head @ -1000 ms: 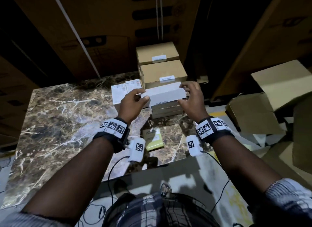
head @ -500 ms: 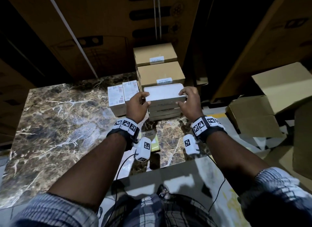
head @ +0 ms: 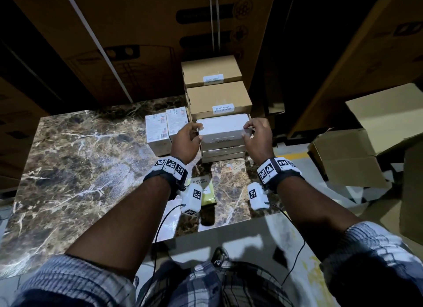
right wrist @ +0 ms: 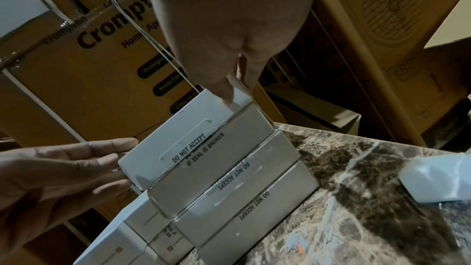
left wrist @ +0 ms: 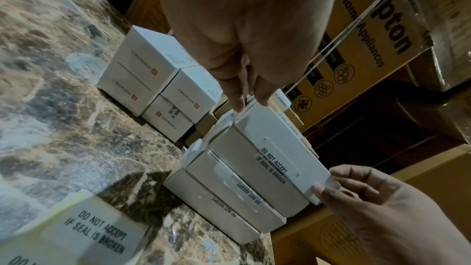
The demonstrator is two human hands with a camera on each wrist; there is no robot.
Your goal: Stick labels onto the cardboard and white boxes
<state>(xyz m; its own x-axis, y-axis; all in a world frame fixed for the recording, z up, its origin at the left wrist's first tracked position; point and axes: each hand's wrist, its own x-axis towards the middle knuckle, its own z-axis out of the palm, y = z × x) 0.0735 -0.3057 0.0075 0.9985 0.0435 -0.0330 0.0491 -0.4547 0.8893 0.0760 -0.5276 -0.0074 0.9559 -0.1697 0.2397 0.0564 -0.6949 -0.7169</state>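
A white box (head: 223, 128) (left wrist: 270, 144) (right wrist: 178, 138) lies on top of a stack of two more white boxes (head: 222, 150) on the marble table. A "DO NOT ACCEPT IF SEAL IS BROKEN" label (left wrist: 277, 160) wraps over its front edge. My left hand (head: 198, 131) (left wrist: 242, 96) (right wrist: 119, 160) holds its left end between thumb and fingers. My right hand (head: 246, 129) (right wrist: 229, 90) (left wrist: 331, 184) pinches its right end. A yellow label sheet (head: 203, 187) (left wrist: 89, 235) lies near the front edge. Two labelled cardboard boxes (head: 218, 98) stand behind the stack.
Small white boxes (head: 158, 128) sit left of the stack. The marble table (head: 80, 169) spreads out to the left. Large printed cartons (head: 137, 43) wall off the back. Open cardboard boxes (head: 343, 155) lie on the floor to the right.
The white box was held up and tilted in both hands; it has come down forward onto the stack and now lies flat. Both hands stay at its ends.
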